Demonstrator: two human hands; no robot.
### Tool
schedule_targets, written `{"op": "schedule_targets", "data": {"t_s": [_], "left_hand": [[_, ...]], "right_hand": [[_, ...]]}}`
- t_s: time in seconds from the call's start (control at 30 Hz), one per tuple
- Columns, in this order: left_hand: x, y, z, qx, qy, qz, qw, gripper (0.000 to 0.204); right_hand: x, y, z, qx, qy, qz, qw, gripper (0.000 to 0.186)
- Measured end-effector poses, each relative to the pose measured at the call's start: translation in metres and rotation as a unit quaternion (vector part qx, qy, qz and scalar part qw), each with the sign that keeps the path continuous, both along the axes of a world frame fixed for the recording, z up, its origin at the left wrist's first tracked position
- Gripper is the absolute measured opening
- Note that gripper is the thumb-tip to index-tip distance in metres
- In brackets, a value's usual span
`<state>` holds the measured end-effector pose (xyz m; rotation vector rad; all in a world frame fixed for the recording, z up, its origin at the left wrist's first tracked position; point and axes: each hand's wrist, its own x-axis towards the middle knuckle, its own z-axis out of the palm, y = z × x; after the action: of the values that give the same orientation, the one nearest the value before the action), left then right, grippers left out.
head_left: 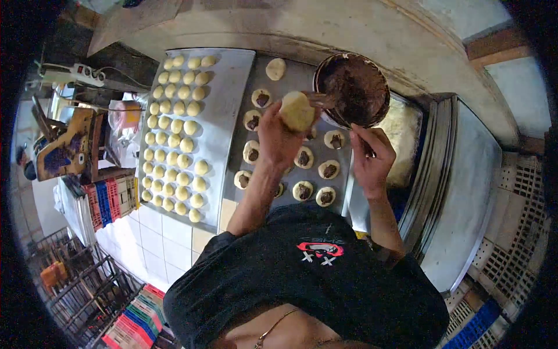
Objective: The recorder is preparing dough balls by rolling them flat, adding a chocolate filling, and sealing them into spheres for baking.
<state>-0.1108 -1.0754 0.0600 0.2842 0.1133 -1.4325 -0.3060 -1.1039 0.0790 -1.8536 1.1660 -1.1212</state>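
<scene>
A flattened round of dough [297, 110] is held up in the left hand [278, 136], just beside the near rim of the bowl of dark brown filling [354, 87]. The step in hand appears to be the filling of this piece. It would be done well if the dough were kept cupped and level, close to the bowl, so that the filling is dropped in the middle and none is smeared on the edge to be sealed.

The left grip is curled about the dough from below and behind, fingers half closed. The right hand [369, 154], nearer the body than the bowl, is clenched on a thin tool handle [365, 145]; its working end cannot be made out.

Between the bowl and the body, rounds of dough topped with filling [329, 170] lie on a grey tray [293, 78]. To the left of the bowl, a second tray [224, 93] carries rows of plain dough balls [174, 139]. Both trays rest on the table [174, 244].
</scene>
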Motion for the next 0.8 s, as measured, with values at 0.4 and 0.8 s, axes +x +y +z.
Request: {"op": "schedule_targets", "data": {"t_s": [0.4, 0.8], "left_hand": [[-0.002, 0.008, 0.036, -0.071, 0.226, 0.046, 0.97, 0.05], [0.063, -0.134, -0.154, 0.208, -0.248, -0.05, 0.945, 0.051]], "right_hand": [[-0.017, -0.004, 0.014, -0.269, 0.165, 0.018, 0.949, 0.033], [-0.032, -0.041, 0.006, -0.106, 0.103, -0.133, 0.98, 0.02]]}}
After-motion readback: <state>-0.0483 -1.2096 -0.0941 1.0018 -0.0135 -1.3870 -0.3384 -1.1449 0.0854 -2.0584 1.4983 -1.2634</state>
